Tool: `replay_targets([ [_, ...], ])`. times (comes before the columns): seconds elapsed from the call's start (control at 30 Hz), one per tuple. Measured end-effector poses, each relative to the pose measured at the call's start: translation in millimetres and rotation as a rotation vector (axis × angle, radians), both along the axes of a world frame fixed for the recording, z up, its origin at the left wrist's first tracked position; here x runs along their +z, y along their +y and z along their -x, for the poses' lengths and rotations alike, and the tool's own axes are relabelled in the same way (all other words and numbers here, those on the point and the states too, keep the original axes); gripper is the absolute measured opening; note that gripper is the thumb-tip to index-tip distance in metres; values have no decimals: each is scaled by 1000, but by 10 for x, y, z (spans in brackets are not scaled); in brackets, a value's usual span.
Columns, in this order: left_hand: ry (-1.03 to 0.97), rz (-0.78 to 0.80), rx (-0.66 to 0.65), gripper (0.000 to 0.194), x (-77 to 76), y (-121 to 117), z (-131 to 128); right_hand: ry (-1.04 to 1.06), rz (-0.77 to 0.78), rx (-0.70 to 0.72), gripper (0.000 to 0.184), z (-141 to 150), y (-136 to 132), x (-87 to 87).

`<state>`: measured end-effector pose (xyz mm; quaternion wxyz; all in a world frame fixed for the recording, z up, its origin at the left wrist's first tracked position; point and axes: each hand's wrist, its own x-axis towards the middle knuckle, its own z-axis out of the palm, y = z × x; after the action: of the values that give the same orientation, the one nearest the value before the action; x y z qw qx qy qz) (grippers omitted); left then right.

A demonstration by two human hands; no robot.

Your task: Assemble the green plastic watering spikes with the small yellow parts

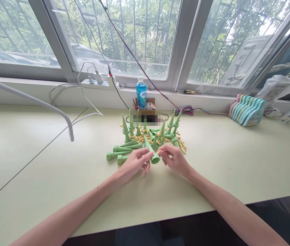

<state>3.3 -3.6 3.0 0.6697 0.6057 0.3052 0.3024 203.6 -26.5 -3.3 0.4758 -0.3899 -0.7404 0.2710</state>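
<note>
My left hand (140,160) is closed around a green plastic watering spike (150,148), its hollow threaded end facing me and its tip pointing away. At the spike's right side, my right hand (172,158) pinches a small yellow plastic piece (158,152), mostly hidden by the fingers. Beyond my hands, several green spikes (125,129) stand upright, while other spikes (120,154) lie flat at the left. Many small yellow pieces (140,138) are heaped among them, and some yellow pieces (183,146) lie at the right.
A blue drink bottle (141,95) stands by a cardboard box (152,103) near the window. Coiled cable (187,110) and a row of pastel plastic pieces (247,110) are at the back right. A white curved lamp-like arm (37,97) reaches over the pale table (40,191) from the left.
</note>
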Motion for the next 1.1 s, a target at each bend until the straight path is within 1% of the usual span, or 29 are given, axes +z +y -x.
replay_targets([
  [0.1,54,-69,7,36,19,-16,12,-24,21,-6,35,-9,3,-14],
  [0.17,103,-161,22,32,18,-29,16,-49,36,-5,39,-14,8,-31],
  [0.27,153,-379,73,27,-1,-47,11,-80,40,-17,47,-14,19,-56],
  [0.37,174,-578,129,23,-27,-54,-2,-70,65,-21,51,-5,23,-66],
  [0.43,195,-636,152,22,-39,-53,-11,-54,87,-16,51,1,23,-63],
  [0.5,218,-655,168,21,-47,-52,-20,-45,97,-19,52,3,20,-55],
  [0.57,229,-650,191,22,-50,-53,-29,-37,103,-27,51,1,17,-48],
  [0.63,226,-601,226,25,-48,-59,-36,-32,102,-45,51,-4,14,-43],
  [0.73,205,-448,275,34,-29,-70,-39,-15,88,-92,49,-11,12,-39],
  [0.83,152,-288,286,43,3,-71,-35,19,94,-112,43,-15,15,-39],
  [0.97,137,-113,186,58,24,-54,-35,32,79,-87,37,-14,15,-34],
  [1.1,174,-49,78,55,-6,-44,-32,-18,43,-68,35,-7,6,-27],
])
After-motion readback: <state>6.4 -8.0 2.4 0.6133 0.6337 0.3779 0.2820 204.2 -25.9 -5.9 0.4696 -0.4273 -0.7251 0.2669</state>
